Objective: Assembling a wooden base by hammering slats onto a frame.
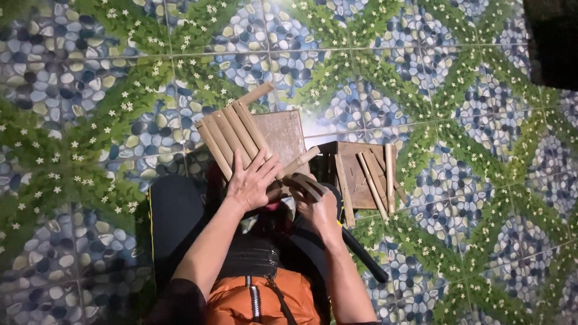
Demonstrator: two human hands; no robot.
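Observation:
My left hand (pixel 251 180) lies flat with fingers spread on a row of split bamboo slats (pixel 232 135) that fan out up and to the left over a small wooden board (pixel 283 135). My right hand (pixel 319 207) is closed around another bamboo piece (pixel 301 160) beside the left hand. A long dark handle (pixel 364 256) runs down to the right from under my right hand; what it belongs to is hidden.
A low wooden block (pixel 358 171) to the right carries several loose bamboo strips (pixel 376 174). The floor is tiled with a pebble and leaf pattern (pixel 457 90). My dark-clothed knees (pixel 174 210) and orange garment (pixel 265 304) fill the lower middle. A dark object (pixel 551 36) sits top right.

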